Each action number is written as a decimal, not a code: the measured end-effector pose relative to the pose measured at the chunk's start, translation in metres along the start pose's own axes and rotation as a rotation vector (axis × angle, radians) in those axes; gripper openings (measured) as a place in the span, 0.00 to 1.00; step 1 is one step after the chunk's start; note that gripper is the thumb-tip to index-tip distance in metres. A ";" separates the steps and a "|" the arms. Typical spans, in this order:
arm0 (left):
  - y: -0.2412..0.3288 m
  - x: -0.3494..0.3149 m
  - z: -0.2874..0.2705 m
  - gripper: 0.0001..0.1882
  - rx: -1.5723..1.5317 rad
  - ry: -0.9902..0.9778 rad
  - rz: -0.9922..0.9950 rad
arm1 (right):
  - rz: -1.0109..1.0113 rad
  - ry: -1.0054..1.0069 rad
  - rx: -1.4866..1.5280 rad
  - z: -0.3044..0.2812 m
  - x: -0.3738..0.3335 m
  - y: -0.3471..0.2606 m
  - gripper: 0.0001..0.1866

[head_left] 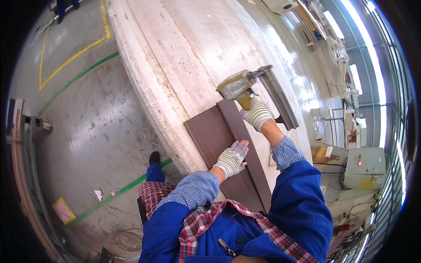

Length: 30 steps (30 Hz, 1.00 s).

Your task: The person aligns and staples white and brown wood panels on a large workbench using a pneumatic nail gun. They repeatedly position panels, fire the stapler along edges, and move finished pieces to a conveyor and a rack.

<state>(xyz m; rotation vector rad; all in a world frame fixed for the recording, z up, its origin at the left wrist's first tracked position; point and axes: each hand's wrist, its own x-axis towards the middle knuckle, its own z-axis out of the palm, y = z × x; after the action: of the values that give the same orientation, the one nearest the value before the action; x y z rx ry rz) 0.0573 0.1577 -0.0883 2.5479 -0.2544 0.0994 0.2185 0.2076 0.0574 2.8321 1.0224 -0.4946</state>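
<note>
My right hand [259, 115], in a striped knit glove, is closed round the handle of a nail gun [236, 86] with a worn yellow-grey body and a long dark magazine [280, 97]. The tool is held over the far end of a dark brown board assembly. That assembly has a wide flat panel [209, 131] with a narrower brown board [250, 149] along its right side. My left hand [232, 158], gloved with bare fingertips, rests where the two meet, fingers stretched out and thumb apart. The nail gun's contact with the wood cannot be made out.
Beneath the boards is a long, scuffed pale worktable [175, 52], its left edge dropping to a grey floor with green and yellow lines. A grey control cabinet [365, 168] stands at the right. Metal racking [27, 131] is at the far left. Another person's legs [63, 8] show at top left.
</note>
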 end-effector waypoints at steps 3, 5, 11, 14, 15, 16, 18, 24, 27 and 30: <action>0.000 0.000 0.000 0.35 -0.001 0.036 0.000 | 0.155 -0.073 0.446 0.004 -0.030 0.036 0.21; 0.000 0.001 0.001 0.34 -0.022 0.060 0.001 | 0.173 -0.188 0.736 0.008 -0.064 0.076 0.21; 0.000 0.007 0.002 0.34 -0.009 0.121 0.037 | 0.414 -0.382 0.505 0.058 -0.182 0.211 0.21; 0.003 0.009 0.004 0.32 0.075 0.141 0.046 | 0.569 -0.298 0.588 0.101 -0.251 0.284 0.23; 0.003 0.010 0.005 0.32 0.090 0.138 0.043 | 0.615 -0.255 0.627 0.115 -0.273 0.307 0.23; 0.004 0.010 0.006 0.31 0.102 0.161 0.048 | 0.646 -0.262 0.535 0.128 -0.288 0.332 0.22; 0.003 0.010 0.009 0.31 0.134 0.150 0.054 | 0.683 -0.255 0.430 0.152 -0.320 0.373 0.21; 0.011 0.019 0.005 0.27 0.252 0.096 -0.015 | 0.674 -0.227 0.314 0.202 -0.376 0.442 0.26; 0.026 0.043 0.001 0.18 0.383 0.218 0.010 | 0.678 -0.124 0.097 0.218 -0.390 0.440 0.31; 0.043 0.076 0.001 0.17 0.532 0.093 -0.057 | 0.695 0.372 -0.037 0.226 -0.405 0.405 0.34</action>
<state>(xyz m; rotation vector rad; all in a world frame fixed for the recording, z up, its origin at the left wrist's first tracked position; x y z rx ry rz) 0.1231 0.1094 -0.0566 3.0637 -0.1296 0.2982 0.1219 -0.3937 -0.0324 3.0337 0.0191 0.1208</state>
